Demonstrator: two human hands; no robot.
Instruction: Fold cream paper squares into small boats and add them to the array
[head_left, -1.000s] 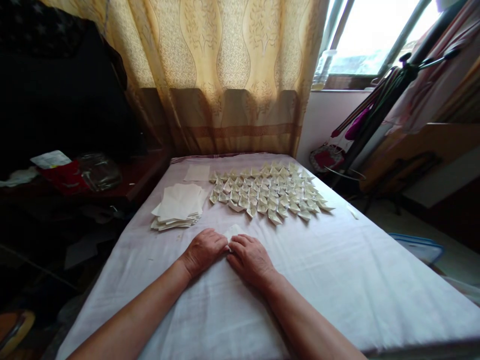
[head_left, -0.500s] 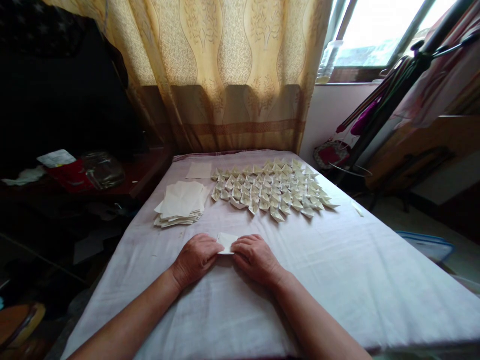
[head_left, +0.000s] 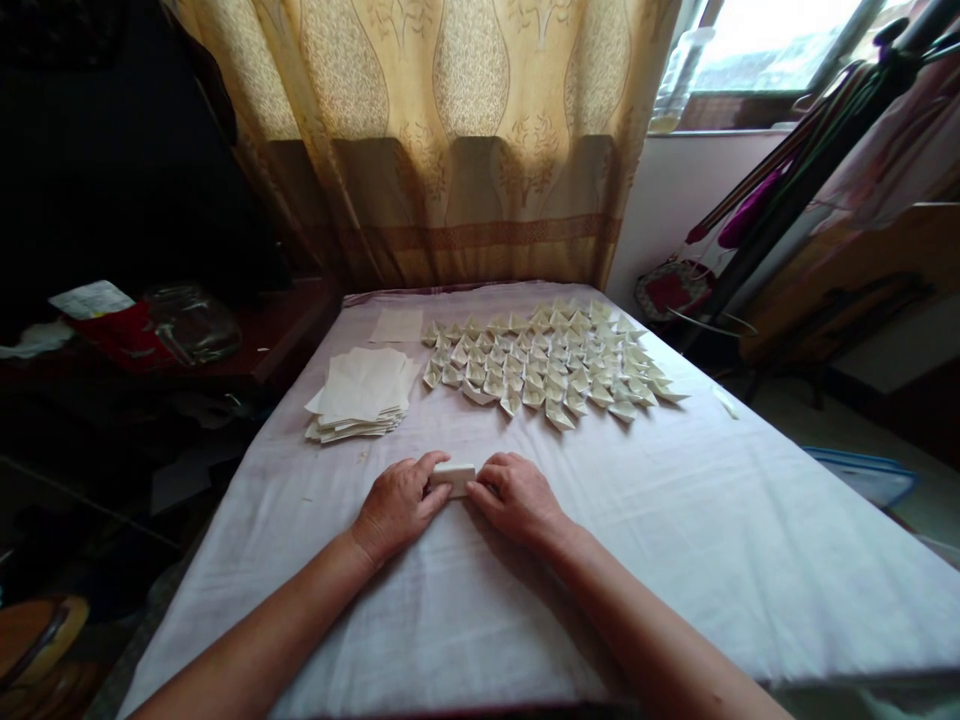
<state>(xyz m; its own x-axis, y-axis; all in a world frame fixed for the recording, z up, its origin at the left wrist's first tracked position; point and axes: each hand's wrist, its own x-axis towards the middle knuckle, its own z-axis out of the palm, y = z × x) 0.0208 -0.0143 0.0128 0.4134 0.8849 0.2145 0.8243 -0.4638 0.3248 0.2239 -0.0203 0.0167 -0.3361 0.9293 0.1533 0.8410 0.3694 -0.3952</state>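
Left hand [head_left: 394, 506] and right hand [head_left: 519, 497] each pinching one end of folded paper [head_left: 454, 480], below frame centre, above counter [head_left: 675, 560]. Paper stack [head_left: 361, 388] left of centre; folded pieces [head_left: 534, 388] upper right of it.

1. There is one small piece of paper [head_left: 454, 480], pale off-white in colour.
2. It is folded into a narrow strip, and the edges which can be seen are rather straight.
3. The upper band looks lighter; the lower face, toward the near edge of the table [head_left: 675, 580], is a little darker.
4. Its long side runs from left to right, roughly parallel with this near edge.
5. It is held at both ends, so the ends are partly covered.
6. Its place is closer to the table's left edge than to the right one, well apart from all corners.
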